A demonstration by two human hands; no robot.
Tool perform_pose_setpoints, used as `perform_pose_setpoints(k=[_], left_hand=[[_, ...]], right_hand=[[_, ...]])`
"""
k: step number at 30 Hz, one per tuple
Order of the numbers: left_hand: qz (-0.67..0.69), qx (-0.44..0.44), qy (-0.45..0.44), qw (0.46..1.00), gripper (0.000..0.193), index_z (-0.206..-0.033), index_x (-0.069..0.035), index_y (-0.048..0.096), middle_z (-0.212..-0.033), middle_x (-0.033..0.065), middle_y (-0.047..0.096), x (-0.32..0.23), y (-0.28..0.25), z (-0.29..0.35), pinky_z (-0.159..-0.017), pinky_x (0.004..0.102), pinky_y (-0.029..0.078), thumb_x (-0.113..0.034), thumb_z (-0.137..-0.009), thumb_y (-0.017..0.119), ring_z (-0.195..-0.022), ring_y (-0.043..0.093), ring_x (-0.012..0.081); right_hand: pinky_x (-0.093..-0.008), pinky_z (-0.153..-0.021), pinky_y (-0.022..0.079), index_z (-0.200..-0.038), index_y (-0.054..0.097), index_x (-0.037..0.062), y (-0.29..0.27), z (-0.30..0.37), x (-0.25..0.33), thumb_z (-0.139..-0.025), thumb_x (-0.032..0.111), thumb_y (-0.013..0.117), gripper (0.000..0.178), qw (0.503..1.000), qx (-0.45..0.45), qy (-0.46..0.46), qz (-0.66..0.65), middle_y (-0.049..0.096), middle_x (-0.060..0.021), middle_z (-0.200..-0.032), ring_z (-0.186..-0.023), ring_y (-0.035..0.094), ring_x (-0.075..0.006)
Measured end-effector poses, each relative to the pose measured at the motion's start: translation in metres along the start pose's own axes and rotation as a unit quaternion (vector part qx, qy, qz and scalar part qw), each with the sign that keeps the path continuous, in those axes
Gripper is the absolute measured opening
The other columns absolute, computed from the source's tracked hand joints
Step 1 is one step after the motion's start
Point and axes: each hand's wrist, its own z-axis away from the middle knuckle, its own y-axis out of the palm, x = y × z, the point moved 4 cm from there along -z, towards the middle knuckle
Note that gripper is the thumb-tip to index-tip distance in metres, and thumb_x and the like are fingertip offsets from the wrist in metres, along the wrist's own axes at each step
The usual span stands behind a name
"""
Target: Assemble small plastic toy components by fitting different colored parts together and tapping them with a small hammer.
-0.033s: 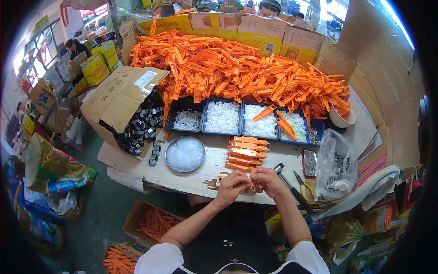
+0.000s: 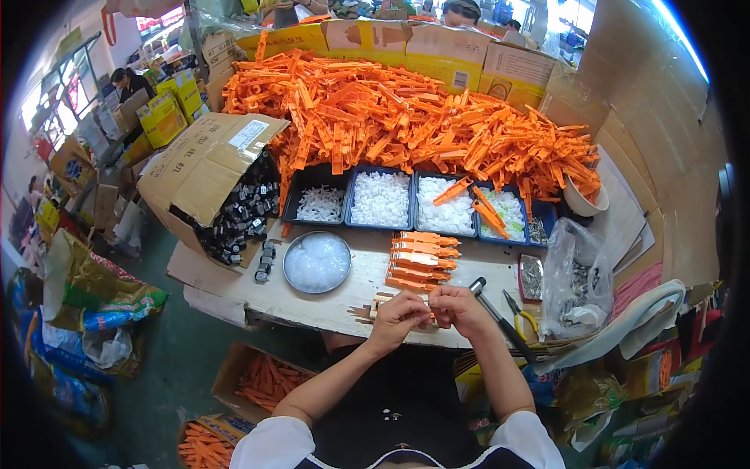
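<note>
At the front edge of the table, my left hand (image 2: 397, 320) and my right hand (image 2: 461, 310) meet with their fingertips pinched close together. Whatever lies in the pinched fingers is too small and too covered to name. A bit of orange plastic shows just below the fingertips, and a small wooden piece (image 2: 380, 300) lies beside my left hand. Just beyond the hands, several orange plastic housings (image 2: 423, 261) are lined up in a stacked row. A hammer (image 2: 500, 319) with a dark handle rests to the right of my right hand.
A large heap of orange housings (image 2: 351, 117) fills the back. Before it stand blue bins of small white parts (image 2: 380, 201). At left are a carton of dark motors (image 2: 238, 219) and a round metal dish (image 2: 317, 263). Yellow-handled pliers (image 2: 522, 319) and a plastic bag (image 2: 576, 281) lie right.
</note>
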Motion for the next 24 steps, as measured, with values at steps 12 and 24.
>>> perform_pose_setpoints(k=[12,24], left_hand=[[-0.060,0.020,-0.020,0.998,0.009,-0.087,0.003,0.059,-0.085,0.0074,0.053,-0.002,0.004,0.018,-0.062,0.0231,0.050,0.002,-0.078,0.059,-0.070,0.059,0.0142],[-0.034,-0.029,-0.073,0.996,0.010,-0.088,0.004,0.061,-0.089,0.0073,0.056,0.017,-0.019,-0.013,-0.070,0.0240,0.049,0.005,-0.078,0.056,-0.079,0.058,0.0138]], right_hand=[[-0.0167,-0.048,0.035,-0.083,0.058,0.0043,0.014,0.029,-0.011,-0.084,0.013,0.054,0.009,0.982,-0.051,-0.086,0.159,0.055,0.0018,-0.068,-0.055,0.046,-0.0029],[-0.0223,-0.051,0.038,-0.085,0.059,-0.0002,0.012,0.008,-0.003,-0.078,0.002,0.060,0.007,0.793,-0.140,-0.388,0.449,0.054,-0.0059,-0.069,-0.058,0.051,-0.0108]])
